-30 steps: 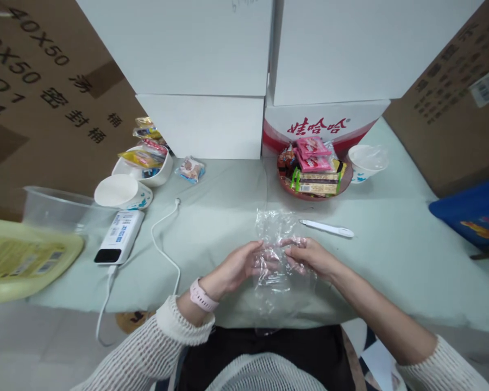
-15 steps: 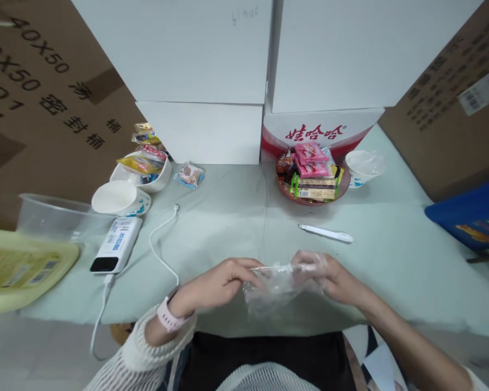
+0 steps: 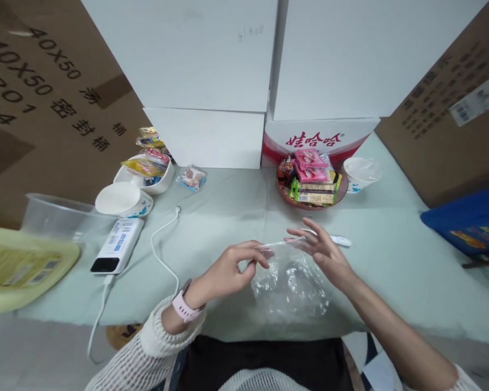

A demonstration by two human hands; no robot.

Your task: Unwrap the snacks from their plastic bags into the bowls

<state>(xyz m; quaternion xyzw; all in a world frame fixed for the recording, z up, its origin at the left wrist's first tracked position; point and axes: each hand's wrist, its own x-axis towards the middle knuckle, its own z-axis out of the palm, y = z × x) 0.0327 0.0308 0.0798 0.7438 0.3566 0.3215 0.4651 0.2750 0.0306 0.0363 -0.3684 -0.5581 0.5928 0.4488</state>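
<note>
A clear plastic bag (image 3: 290, 290) hangs between my two hands over the front of the table, its mouth stretched wide. My left hand (image 3: 234, 269) has curled fingers at the bag's left rim, with some fingertips behind the film. At the right rim, my right hand (image 3: 328, 255) has its fingers spread and stretched out, touching the film. A white pen-shaped tool (image 3: 341, 240) lies just beyond the right hand, partly hidden by it.
A bowl of wrapped snacks (image 3: 313, 190) stands back right beside a paper cup (image 3: 361, 174). On the left are a white dish (image 3: 163, 183), a tipped paper cup (image 3: 124, 201), a power bank (image 3: 118, 247), a white cable (image 3: 157, 244) and a clear container (image 3: 61, 217). White boxes (image 3: 204, 138) stand behind.
The bag was bunched between both hands; now its mouth is spread and its body hangs open. My right hand has moved up and its fingers have spread. My left hand has risen slightly.
</note>
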